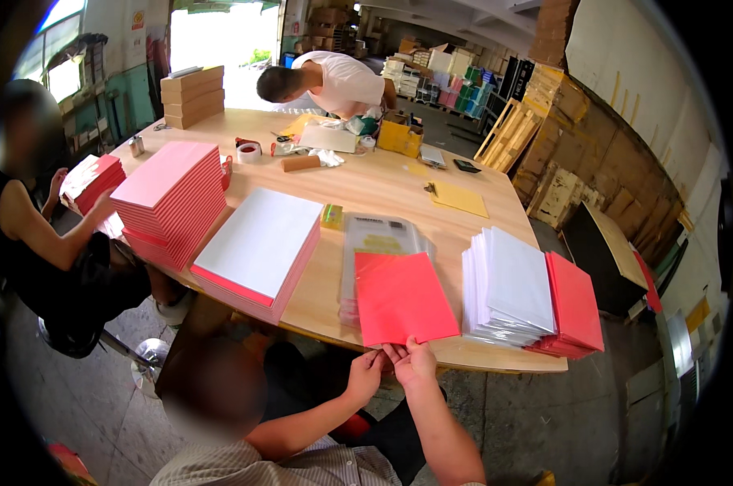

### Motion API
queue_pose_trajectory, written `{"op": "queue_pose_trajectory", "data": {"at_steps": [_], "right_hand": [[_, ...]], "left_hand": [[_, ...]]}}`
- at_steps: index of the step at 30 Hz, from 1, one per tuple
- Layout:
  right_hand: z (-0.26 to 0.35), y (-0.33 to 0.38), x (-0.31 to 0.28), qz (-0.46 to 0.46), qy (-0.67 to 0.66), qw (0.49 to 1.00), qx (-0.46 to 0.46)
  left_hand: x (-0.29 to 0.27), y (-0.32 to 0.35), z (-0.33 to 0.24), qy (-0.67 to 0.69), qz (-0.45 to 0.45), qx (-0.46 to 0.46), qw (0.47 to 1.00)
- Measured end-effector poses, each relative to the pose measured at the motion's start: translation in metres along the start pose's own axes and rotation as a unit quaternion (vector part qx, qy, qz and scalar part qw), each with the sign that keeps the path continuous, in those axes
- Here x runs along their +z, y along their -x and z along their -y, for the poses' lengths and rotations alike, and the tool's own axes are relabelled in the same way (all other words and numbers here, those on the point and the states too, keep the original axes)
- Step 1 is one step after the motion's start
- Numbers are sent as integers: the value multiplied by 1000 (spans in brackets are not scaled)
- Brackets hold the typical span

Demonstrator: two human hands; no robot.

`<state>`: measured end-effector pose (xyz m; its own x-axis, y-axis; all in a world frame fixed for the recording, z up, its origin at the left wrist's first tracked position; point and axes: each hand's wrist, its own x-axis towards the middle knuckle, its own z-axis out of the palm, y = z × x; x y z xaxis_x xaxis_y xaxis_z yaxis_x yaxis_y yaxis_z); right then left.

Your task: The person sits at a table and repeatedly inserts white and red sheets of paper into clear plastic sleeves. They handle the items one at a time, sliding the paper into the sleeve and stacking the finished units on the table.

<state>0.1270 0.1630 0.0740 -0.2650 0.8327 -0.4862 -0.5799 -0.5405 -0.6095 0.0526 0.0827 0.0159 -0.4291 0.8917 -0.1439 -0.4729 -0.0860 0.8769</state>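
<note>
A flat red rectangular sheet or pad point(404, 298) lies at the table's near edge, its corner sticking out toward me. My right hand point(413, 362) grips its near edge, thumb on top and fingers below. Just left of it, my left hand point(365, 377) is closed in a pinch below the edge; what it holds, if anything, is too small to make out. Under the red piece lies a pile of clear plastic bags point(380, 229). To the right stand a stack of white, plastic-wrapped packs point(508, 279) and a red stack point(575, 304).
At left are a red stack topped with white point(261, 239) and a taller pink-red stack point(168, 198). A seated person point(38, 211) handles red pieces there. Another person point(342, 81) bends over the far side, near a yellow box point(400, 136). A yellow clipboard point(458, 198) lies further back.
</note>
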Motion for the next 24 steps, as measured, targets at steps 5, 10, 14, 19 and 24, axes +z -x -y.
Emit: {"op": "queue_pose_trajectory", "data": {"at_steps": [5, 10, 14, 19, 24], "right_hand": [[-14, -6, 1, 0, -64, 998, -20], [-16, -7, 14, 2, -51, 999, 10], [-10, -1, 13, 1, -65, 998, -4], [-21, -12, -1, 17, -58, 998, 2], [-30, -23, -16, 31, -100, 994, 21]], "left_hand": [[-11, -9, 8, -39, -10, 44, 998], [-4, -5, -15, 0, -31, 35, 999], [-28, -18, 20, -115, 1, 62, 991], [-19, -8, 1, -3, -6, -3, 1000], [-25, -1, -13, -5, -40, -27, 999]]}}
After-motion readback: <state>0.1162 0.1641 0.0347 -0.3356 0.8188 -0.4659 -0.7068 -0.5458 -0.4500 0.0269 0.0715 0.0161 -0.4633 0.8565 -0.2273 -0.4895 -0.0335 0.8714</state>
